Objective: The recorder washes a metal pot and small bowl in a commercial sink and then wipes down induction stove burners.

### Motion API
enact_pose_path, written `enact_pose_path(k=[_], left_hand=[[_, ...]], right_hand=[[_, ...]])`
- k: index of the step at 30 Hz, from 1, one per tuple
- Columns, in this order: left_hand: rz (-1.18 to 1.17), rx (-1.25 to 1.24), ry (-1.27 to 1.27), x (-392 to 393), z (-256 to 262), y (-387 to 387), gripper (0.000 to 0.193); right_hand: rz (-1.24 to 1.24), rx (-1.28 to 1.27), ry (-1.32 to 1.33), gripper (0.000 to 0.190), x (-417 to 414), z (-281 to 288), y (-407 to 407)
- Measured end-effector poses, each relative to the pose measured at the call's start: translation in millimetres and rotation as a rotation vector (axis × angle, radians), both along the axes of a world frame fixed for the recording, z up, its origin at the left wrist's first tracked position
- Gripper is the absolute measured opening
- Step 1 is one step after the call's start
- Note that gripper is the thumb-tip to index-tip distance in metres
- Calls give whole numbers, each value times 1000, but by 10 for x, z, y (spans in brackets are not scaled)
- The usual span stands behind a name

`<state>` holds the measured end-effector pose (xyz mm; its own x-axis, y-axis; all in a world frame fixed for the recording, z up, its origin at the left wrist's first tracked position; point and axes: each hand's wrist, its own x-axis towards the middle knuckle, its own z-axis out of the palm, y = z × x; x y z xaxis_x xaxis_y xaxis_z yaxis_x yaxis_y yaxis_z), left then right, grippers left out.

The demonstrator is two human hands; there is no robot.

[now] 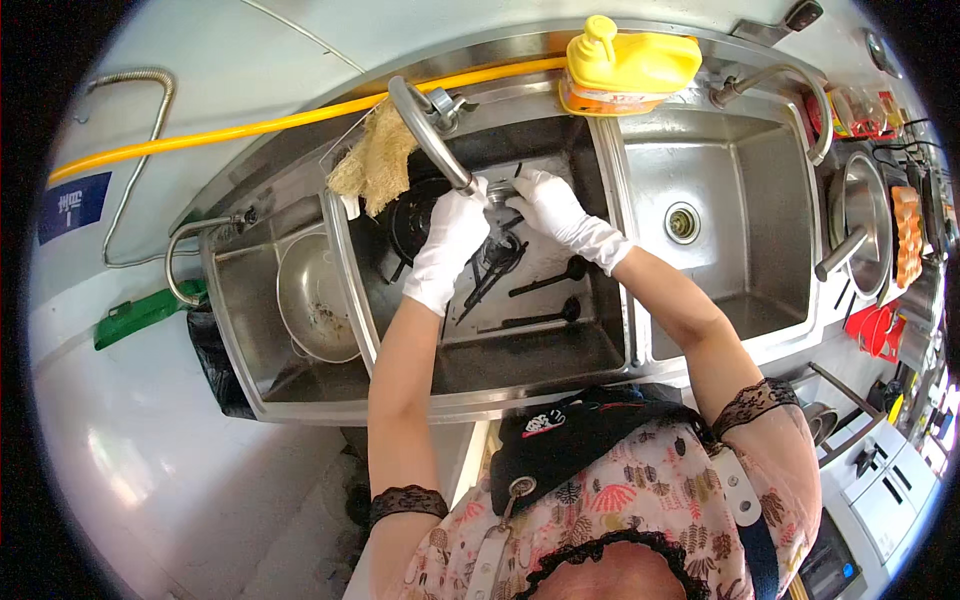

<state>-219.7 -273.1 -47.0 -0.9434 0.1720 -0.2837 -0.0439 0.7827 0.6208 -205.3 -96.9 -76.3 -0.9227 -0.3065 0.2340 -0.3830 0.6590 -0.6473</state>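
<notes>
Both of my hands wear white gloves and are over the middle steel sink basin (607, 300), beneath the curved faucet (431, 135). Water seems to run between them. My left hand (456, 225) is by the spout's end, its fingers mostly hidden. My right hand (551, 206) has bent fingers around a thin black utensil (519, 169), of which only a short end shows. Below lie black tongs-like or chopstick-like utensils (491, 274), a black spoon (551, 277) and a second black spoon (546, 315). A black pan-like item (412, 221) sits partly behind my left hand.
A loofah sponge (379, 157) hangs beside the faucet. A yellow jug (630, 67) stands on the back ledge, near a yellow hose (300, 116). The left basin holds a metal bowl (315, 300). At right are another basin (697, 165) and a steel pot (862, 225).
</notes>
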Motion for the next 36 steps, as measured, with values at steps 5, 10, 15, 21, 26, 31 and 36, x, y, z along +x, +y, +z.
enact_pose_path(k=[5, 10, 15, 21, 26, 31, 36], left_hand=[[-540, -545, 73, 3, -67, 30, 23], [-362, -379, 10, 97, 158, 133, 17], [300, 646, -258, 235, -119, -6, 27], [423, 930, -306, 550, -330, 61, 30], [224, 781, -244, 498, -333, -103, 30], [-98, 100, -137, 297, -277, -162, 24], [-235, -44, -135, 196, -144, -28, 20]], right_hand=[[140, -141, 10, 21, -13, -7, -85], [246, 32, -264, 30, -160, -40, 89], [87, -319, -712, 36, -129, -47, 50], [-144, -636, -852, 37, 59, -105, 74], [53, -343, -352, 27, -47, -99, 110], [214, -65, -9, 18, -203, 142, -66], [317, 106, 50, 13, -281, 91, -117]])
